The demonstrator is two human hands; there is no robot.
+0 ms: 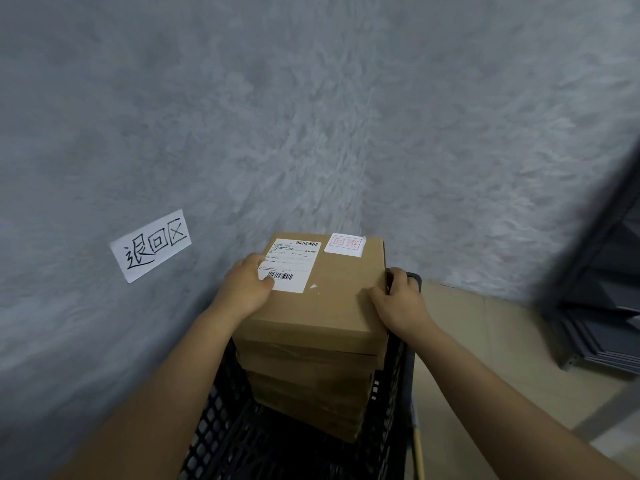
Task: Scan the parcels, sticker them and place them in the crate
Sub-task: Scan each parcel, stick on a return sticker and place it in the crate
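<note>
A brown cardboard parcel (332,299) lies on top of a stack of similar parcels (311,396) inside a black lattice crate (221,431). It carries a white shipping label (291,265) with barcodes and a white sticker with red print (345,243) at its far right corner. My left hand (246,289) grips the parcel's left edge, thumb on the label. On the right edge, my right hand (398,303) holds the parcel with fingers curled over its side.
A grey textured wall (311,116) stands directly behind the crate, bearing a white paper sign with handwritten characters (152,245). Dark metal shelving (602,289) stands at the right. Beige tiled floor (485,358) shows to the right of the crate.
</note>
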